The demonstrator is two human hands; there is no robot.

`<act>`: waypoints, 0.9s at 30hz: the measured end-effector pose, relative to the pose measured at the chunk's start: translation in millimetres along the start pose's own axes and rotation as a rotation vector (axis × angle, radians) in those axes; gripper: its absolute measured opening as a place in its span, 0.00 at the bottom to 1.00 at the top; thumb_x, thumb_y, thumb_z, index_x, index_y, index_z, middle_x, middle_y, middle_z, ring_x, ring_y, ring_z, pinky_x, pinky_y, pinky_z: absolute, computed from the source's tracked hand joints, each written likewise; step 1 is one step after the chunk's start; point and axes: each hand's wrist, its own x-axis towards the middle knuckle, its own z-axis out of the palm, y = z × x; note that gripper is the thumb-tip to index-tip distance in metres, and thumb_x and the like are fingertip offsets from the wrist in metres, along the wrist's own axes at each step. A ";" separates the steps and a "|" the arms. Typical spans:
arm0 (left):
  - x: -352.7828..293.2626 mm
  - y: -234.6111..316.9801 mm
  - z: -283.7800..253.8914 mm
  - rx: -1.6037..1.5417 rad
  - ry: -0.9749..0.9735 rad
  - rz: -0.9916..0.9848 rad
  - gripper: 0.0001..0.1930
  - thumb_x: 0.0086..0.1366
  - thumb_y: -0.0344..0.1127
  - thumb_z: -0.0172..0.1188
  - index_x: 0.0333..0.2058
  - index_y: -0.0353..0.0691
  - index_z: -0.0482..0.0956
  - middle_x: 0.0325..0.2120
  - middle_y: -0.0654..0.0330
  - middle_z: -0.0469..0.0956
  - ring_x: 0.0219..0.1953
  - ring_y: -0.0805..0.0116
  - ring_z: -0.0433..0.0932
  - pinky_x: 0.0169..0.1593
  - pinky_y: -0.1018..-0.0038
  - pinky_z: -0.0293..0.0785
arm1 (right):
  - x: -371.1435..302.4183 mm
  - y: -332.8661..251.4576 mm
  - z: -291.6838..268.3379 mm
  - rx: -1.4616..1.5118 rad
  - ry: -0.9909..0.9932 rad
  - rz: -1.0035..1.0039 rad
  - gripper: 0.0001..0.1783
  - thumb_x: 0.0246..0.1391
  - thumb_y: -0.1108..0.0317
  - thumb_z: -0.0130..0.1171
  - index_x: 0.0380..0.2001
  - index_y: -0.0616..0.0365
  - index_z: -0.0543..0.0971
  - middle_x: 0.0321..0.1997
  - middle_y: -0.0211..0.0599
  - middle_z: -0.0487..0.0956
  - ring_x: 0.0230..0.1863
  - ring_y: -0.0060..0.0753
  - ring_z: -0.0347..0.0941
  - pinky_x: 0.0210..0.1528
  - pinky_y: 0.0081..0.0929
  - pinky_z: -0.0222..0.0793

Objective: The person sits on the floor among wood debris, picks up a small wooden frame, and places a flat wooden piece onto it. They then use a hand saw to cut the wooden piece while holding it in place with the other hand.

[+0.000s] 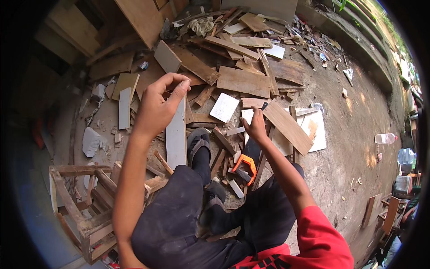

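My left hand is raised over the scrap wood, with thumb and index finger pinched together; anything between them is too small to make out. Below it a long pale board lies beside my foot. Lower and to the right, my right hand is closed around the dark blade of a handsaw. The saw's orange and black handle points back toward my knees, and its blade is partly hidden by my hand. A brown plank lies just right of that hand, and a white square tile-like piece to its left.
A wooden frame stands at my lower left. A heap of scrap boards spreads ahead. Broken white chunks lie on the left. A plastic bottle is on the ground at right, before a concrete ledge.
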 end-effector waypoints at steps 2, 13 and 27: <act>-12.3 -38.6 32.6 -0.275 0.057 -0.112 0.12 0.72 0.39 0.55 0.44 0.36 0.79 0.35 0.64 0.81 0.38 0.78 0.77 0.45 0.79 0.73 | 16.8 18.4 -3.5 -0.097 -0.037 0.005 0.34 0.47 0.70 0.67 0.57 0.67 0.65 0.53 0.62 0.70 0.53 0.64 0.70 0.53 0.48 0.70; -18.9 -196.8 103.8 -0.680 0.007 -0.385 0.11 0.73 0.37 0.54 0.44 0.35 0.79 0.33 0.61 0.82 0.34 0.79 0.77 0.41 0.79 0.74 | 81.0 90.3 45.4 -0.513 -0.414 -0.005 0.45 0.51 0.52 0.68 0.65 0.65 0.62 0.64 0.49 0.68 0.67 0.49 0.62 0.68 0.44 0.55; -14.5 -236.9 45.8 -0.512 0.095 -0.393 0.12 0.73 0.37 0.54 0.42 0.32 0.79 0.32 0.61 0.81 0.36 0.77 0.77 0.43 0.79 0.74 | 190.2 7.3 63.5 -0.032 -0.104 -0.132 0.36 0.58 0.46 0.62 0.60 0.60 0.68 0.59 0.53 0.70 0.61 0.56 0.68 0.60 0.48 0.62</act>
